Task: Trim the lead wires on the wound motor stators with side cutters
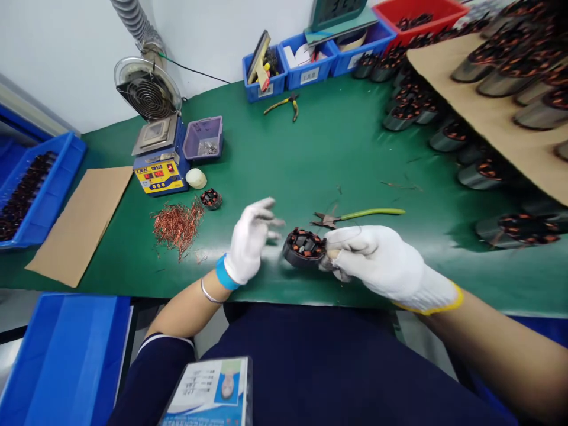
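My right hand (377, 260), in a white glove, grips a round black motor stator (304, 247) with copper windings, held just above the green mat (310, 154) near its front edge. My left hand (251, 239), also gloved, hovers just left of the stator with its fingers spread and blurred, holding nothing. Green-handled cutters (355, 216) lie on the mat right behind the stator. A pile of cut copper wire (177, 223) lies to the left, with another small stator (211, 199) beside it.
A solder pot with red digits (160, 160), a fan (148, 89) and a purple tray (203, 137) stand back left. Blue bins (306, 62) line the back. Many stators (479, 171) and a cardboard sheet (497, 118) fill the right. Yellow-handled pliers (284, 105) lie behind.
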Available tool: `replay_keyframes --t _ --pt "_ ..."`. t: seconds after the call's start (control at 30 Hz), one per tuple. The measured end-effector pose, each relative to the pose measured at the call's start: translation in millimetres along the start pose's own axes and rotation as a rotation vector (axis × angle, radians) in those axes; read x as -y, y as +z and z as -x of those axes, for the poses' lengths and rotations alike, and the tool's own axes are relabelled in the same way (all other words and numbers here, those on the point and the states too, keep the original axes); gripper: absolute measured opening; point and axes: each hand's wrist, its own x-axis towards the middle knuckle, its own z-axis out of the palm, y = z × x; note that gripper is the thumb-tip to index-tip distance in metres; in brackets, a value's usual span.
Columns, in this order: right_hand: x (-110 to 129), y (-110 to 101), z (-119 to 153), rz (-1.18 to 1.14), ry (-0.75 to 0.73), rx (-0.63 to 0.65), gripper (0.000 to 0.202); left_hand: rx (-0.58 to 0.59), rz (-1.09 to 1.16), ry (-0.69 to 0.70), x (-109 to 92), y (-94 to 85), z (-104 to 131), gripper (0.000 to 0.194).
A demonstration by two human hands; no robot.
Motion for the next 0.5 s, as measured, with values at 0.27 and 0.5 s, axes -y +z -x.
replay_keyframes --t 0.27,0.5 --pt "-0.4 2.8 -5.2 -0.093 0.132 0.032 0.029 0.412 0.265 -0.297 -14.5 -4.9 -2.2 0.054" --pt "-4.5 -0.2 -9.1 -0.326 0.236 0.004 0.043 0.160 -0.117 0.372 -23.8 -1.4 13.2 0.026"
